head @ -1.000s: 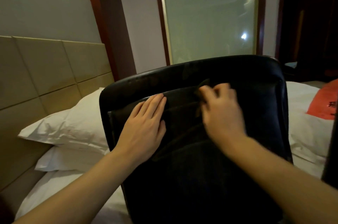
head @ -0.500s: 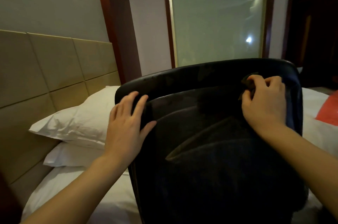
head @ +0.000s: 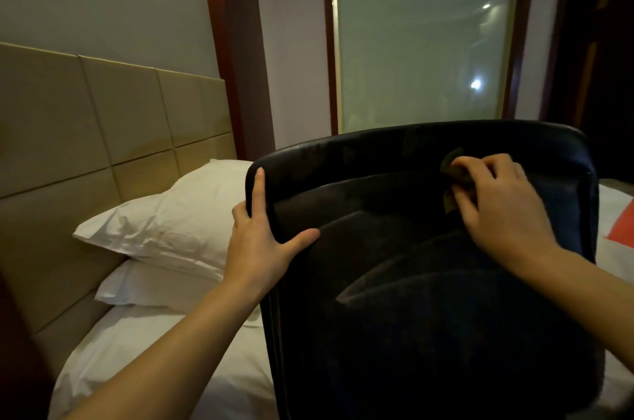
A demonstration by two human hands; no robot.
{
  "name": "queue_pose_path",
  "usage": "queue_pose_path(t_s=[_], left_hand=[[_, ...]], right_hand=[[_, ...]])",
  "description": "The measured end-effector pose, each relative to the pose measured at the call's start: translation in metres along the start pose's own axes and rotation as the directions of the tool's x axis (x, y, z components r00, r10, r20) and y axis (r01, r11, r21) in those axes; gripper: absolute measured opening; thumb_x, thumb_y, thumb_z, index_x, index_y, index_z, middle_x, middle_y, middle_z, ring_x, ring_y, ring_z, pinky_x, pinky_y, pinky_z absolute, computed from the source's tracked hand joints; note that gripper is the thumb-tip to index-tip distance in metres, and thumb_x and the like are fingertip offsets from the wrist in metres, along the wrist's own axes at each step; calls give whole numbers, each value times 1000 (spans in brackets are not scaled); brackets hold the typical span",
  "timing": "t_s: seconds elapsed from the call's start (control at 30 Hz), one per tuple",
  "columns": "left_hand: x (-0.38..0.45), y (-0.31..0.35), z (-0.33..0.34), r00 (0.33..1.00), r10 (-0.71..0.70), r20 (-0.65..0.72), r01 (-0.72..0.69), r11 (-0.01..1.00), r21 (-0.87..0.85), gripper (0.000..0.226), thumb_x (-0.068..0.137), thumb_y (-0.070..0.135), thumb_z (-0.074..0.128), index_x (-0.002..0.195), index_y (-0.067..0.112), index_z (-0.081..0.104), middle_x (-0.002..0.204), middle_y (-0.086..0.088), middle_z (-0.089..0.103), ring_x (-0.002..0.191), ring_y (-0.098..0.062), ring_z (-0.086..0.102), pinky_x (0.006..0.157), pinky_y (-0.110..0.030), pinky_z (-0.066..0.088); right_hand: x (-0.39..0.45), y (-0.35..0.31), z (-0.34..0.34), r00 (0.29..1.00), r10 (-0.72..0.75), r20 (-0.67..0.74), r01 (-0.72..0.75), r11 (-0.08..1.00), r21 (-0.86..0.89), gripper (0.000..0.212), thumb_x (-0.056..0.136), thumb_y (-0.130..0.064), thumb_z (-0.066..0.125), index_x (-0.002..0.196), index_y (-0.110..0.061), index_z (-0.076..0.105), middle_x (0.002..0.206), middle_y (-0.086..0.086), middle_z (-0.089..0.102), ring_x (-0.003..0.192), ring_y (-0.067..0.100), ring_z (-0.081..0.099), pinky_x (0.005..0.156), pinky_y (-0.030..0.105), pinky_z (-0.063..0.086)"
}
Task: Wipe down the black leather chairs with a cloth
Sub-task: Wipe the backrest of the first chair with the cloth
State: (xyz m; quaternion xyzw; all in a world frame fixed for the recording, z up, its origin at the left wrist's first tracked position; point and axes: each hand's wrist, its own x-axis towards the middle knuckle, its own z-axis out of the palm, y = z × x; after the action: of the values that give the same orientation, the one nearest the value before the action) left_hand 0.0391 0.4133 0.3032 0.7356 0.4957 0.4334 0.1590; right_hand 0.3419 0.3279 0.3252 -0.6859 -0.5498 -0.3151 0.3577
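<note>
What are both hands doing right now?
Left hand: grips the chair back's left edge, fingers behind, thumb in front.
Right hand: fingers curled, pinching a small dark cloth against the chair.

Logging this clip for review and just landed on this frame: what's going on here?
A person is wiping the back of a black leather chair that stands beside a bed. The right hand presses a small dark cloth against the upper part of the backrest, fingers curled round it. The left hand steadies the chair at its left edge, fingers wrapped over the side and thumb on the back. White pillows lie on the bed to the left.
</note>
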Motion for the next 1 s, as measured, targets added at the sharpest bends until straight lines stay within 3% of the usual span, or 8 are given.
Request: queue_pose_path(t_s=[0.1,0.17,0.33,0.47,0.6,0.73,0.9,1.0], left_hand=[[1,-2,-3,1000,-11,11,12,1000,-22,121,73,58,79,154,51,-10,150,-6,30,133,-31,46,107,-46,44],[0,-4,-5,1000,-3,27,3,999,-34,122,72,58,80,153,51,-10,149,-6,29,133,-30,45,108,-45,43],[0,-8,-14,995,14,104,-5,997,-83,131,69,41,89,152,53,-11,150,-2,26,134,-22,42,109,-39,42],[-4,-18,-26,980,81,184,-49,984,-169,121,77,32,86,155,51,-5,154,5,24,129,-7,33,109,-32,35],[-7,-36,-33,984,-20,179,77,945,-317,73,102,30,55,159,37,9,156,3,40,140,-21,44,113,-39,37],[-1,-54,-35,988,-8,156,55,952,-300,44,104,25,52,148,23,48,129,-1,67,120,-16,63,107,-41,50],[8,-53,-27,986,-48,161,98,944,-316,32,100,29,59,131,26,54,121,1,67,113,-19,65,95,-31,55],[12,-55,-24,988,-39,147,84,946,-314,33,99,30,60,131,26,52,124,-3,67,113,-19,65,97,-37,56]], right_hand=[[0,-29,13,989,143,-38,-143,990,12,43,91,-20,56,132,-11,49,121,19,42,106,36,43,83,42,46],[-3,-68,23,988,144,-54,-142,989,43,43,92,-20,54,133,-11,47,122,20,41,106,36,43,88,45,45],[-36,-157,47,980,-184,75,171,974,150,55,85,-21,64,136,-16,45,125,14,45,107,30,48,90,43,50],[-22,-126,33,899,-421,117,414,906,83,54,81,-21,68,133,-17,52,119,12,52,98,31,55,80,44,52],[-10,-81,19,993,-110,37,105,987,123,46,87,-18,64,131,-15,52,120,15,47,106,35,49,89,45,46],[-15,-110,30,999,47,-22,-42,980,194,43,91,-18,59,133,-12,49,125,18,41,112,34,43,94,42,42],[-43,-194,63,974,-223,40,208,949,238,45,85,-17,67,128,-14,53,115,14,49,100,30,51,82,42,53],[-54,-206,65,923,-375,89,349,910,222,49,81,-21,74,127,-15,57,110,11,55,94,24,57,73,33,54]])
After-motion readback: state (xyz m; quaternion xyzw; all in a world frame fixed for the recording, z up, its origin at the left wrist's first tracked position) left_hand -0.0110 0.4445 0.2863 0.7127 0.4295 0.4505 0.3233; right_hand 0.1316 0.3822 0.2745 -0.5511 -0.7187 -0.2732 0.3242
